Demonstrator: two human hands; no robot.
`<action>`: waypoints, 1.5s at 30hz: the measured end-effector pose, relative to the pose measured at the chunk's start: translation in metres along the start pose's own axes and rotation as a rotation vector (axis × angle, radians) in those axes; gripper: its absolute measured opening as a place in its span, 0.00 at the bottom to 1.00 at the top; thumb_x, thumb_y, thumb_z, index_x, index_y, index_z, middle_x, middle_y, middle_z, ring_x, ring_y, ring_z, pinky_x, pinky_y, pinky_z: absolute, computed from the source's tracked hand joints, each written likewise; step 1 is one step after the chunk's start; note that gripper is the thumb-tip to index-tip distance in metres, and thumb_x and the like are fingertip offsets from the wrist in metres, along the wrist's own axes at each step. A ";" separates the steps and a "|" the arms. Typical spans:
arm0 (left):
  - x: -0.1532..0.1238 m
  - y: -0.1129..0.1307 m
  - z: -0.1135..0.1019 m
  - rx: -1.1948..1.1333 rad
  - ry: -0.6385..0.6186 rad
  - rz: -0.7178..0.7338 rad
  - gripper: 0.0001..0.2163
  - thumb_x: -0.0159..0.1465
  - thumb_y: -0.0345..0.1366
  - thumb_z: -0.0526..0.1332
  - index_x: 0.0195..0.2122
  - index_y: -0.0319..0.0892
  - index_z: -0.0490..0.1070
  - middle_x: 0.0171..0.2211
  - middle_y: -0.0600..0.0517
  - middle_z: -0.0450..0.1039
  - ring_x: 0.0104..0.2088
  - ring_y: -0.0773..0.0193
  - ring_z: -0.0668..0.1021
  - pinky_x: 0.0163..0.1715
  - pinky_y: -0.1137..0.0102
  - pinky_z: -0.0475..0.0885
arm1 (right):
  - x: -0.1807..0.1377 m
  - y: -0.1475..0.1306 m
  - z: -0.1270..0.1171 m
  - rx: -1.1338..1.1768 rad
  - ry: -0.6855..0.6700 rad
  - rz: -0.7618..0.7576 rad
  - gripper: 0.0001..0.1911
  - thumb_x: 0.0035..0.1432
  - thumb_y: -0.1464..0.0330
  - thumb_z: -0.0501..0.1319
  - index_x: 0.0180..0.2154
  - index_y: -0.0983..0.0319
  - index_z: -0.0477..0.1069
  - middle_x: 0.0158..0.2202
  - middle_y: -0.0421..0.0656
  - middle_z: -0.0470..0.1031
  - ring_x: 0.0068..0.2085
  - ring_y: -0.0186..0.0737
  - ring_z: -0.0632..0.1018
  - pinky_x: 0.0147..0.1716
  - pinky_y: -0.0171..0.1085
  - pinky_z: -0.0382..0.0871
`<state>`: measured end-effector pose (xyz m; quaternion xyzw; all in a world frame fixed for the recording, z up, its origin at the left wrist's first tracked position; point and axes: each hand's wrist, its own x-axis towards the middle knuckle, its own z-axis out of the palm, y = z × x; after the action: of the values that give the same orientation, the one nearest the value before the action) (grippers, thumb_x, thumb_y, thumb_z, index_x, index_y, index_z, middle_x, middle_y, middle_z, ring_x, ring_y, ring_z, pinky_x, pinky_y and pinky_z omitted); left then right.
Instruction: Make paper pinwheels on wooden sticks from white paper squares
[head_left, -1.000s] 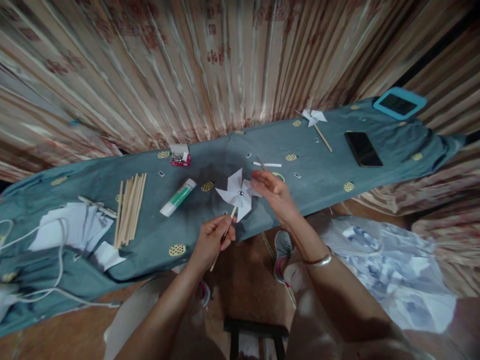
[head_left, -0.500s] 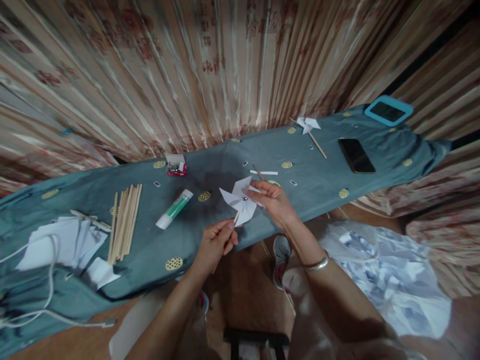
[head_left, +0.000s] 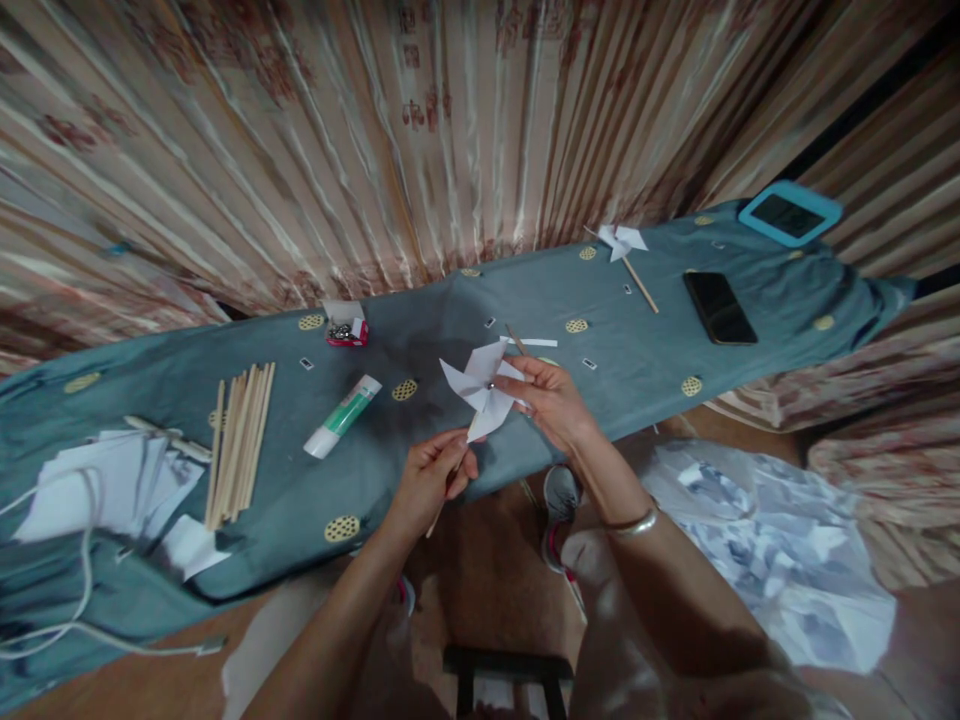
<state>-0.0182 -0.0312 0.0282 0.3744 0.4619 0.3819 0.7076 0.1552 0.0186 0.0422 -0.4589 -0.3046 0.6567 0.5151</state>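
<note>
A white paper pinwheel [head_left: 480,378] with a small metal pin at its centre is held between my two hands over the table's near edge. My left hand [head_left: 437,470] is closed round a thin wooden stick [head_left: 435,522], whose lower end pokes out below the fingers; its upper part runs behind the paper. My right hand [head_left: 553,400] pinches the pinwheel, the thumb close to the pin. Just beyond that hand lie a white paper strip [head_left: 536,343] and the tip of a thin brown tool [head_left: 515,338], mostly hidden by the fingers.
On the cloth-covered table [head_left: 450,320] lie a glue stick [head_left: 343,417], a box of pins [head_left: 346,328], wooden sticks [head_left: 241,440], white papers [head_left: 112,485], another pinwheel [head_left: 621,242], a phone [head_left: 720,308] and a blue-framed device [head_left: 790,213]. A plastic bag of paper scraps [head_left: 772,550] sits at right.
The stick in my left hand now shows its lower end below the fingers. My right thumb has come to the pin at the pinwheel's centre. The view has shifted slightly.
</note>
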 end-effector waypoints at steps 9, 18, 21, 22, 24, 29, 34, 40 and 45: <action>0.007 -0.002 -0.001 -0.009 0.017 0.001 0.21 0.55 0.51 0.66 0.37 0.35 0.77 0.18 0.57 0.68 0.12 0.78 0.57 0.15 0.75 0.45 | 0.006 0.002 0.002 0.013 0.001 0.007 0.16 0.36 0.64 0.77 0.32 0.58 0.80 0.28 0.37 0.82 0.26 0.33 0.77 0.29 0.34 0.70; 0.014 -0.001 -0.001 0.000 0.019 -0.009 0.22 0.56 0.52 0.66 0.38 0.35 0.77 0.18 0.57 0.68 0.12 0.77 0.57 0.14 0.75 0.46 | 0.009 0.007 0.004 0.007 0.003 0.021 0.16 0.33 0.62 0.78 0.26 0.59 0.78 0.27 0.37 0.80 0.28 0.35 0.77 0.36 0.36 0.72; 0.015 -0.001 0.000 -0.008 0.021 -0.005 0.21 0.56 0.51 0.66 0.38 0.35 0.77 0.18 0.57 0.68 0.12 0.77 0.57 0.14 0.75 0.46 | 0.011 0.008 0.007 0.034 -0.006 0.038 0.14 0.35 0.63 0.77 0.25 0.60 0.78 0.27 0.38 0.80 0.28 0.35 0.77 0.35 0.36 0.71; 0.016 0.000 0.000 -0.009 0.022 -0.005 0.21 0.56 0.51 0.66 0.38 0.36 0.77 0.18 0.57 0.68 0.12 0.77 0.57 0.14 0.75 0.46 | 0.011 0.009 0.008 0.045 -0.004 0.038 0.14 0.35 0.63 0.77 0.24 0.60 0.78 0.27 0.38 0.80 0.28 0.35 0.78 0.34 0.36 0.71; 0.017 0.000 0.000 -0.010 0.027 -0.001 0.21 0.56 0.51 0.66 0.38 0.36 0.77 0.18 0.57 0.68 0.12 0.77 0.57 0.14 0.75 0.45 | 0.011 0.010 0.011 0.067 0.004 0.041 0.13 0.35 0.64 0.77 0.25 0.60 0.78 0.27 0.39 0.81 0.28 0.35 0.78 0.33 0.35 0.71; 0.019 0.002 -0.001 -0.022 0.049 0.009 0.20 0.56 0.50 0.66 0.38 0.36 0.77 0.18 0.57 0.68 0.12 0.77 0.58 0.14 0.75 0.45 | 0.011 0.010 0.014 0.088 0.031 0.053 0.16 0.35 0.62 0.78 0.28 0.59 0.80 0.29 0.37 0.81 0.28 0.32 0.77 0.29 0.33 0.71; 0.020 0.002 -0.002 -0.019 0.044 0.002 0.20 0.56 0.50 0.66 0.37 0.36 0.77 0.18 0.57 0.68 0.12 0.77 0.58 0.14 0.75 0.46 | 0.015 0.002 0.005 0.107 0.078 0.030 0.18 0.35 0.57 0.77 0.28 0.59 0.79 0.26 0.37 0.79 0.27 0.32 0.75 0.28 0.33 0.71; 0.019 0.000 -0.001 0.024 -0.006 -0.018 0.20 0.55 0.50 0.67 0.36 0.36 0.77 0.18 0.57 0.68 0.12 0.77 0.58 0.14 0.76 0.47 | 0.022 -0.006 -0.006 0.021 0.190 -0.066 0.17 0.36 0.60 0.76 0.30 0.58 0.79 0.27 0.37 0.79 0.27 0.31 0.75 0.28 0.32 0.68; 0.019 -0.003 -0.002 0.061 -0.017 -0.028 0.20 0.56 0.51 0.66 0.36 0.36 0.78 0.18 0.57 0.67 0.12 0.77 0.58 0.14 0.76 0.48 | 0.024 -0.007 -0.006 -0.047 0.171 -0.090 0.19 0.33 0.63 0.77 0.32 0.58 0.78 0.28 0.39 0.81 0.29 0.35 0.77 0.34 0.37 0.71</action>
<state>-0.0138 -0.0153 0.0185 0.3927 0.4726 0.3546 0.7048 0.1629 0.0428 0.0392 -0.5111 -0.2953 0.5839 0.5573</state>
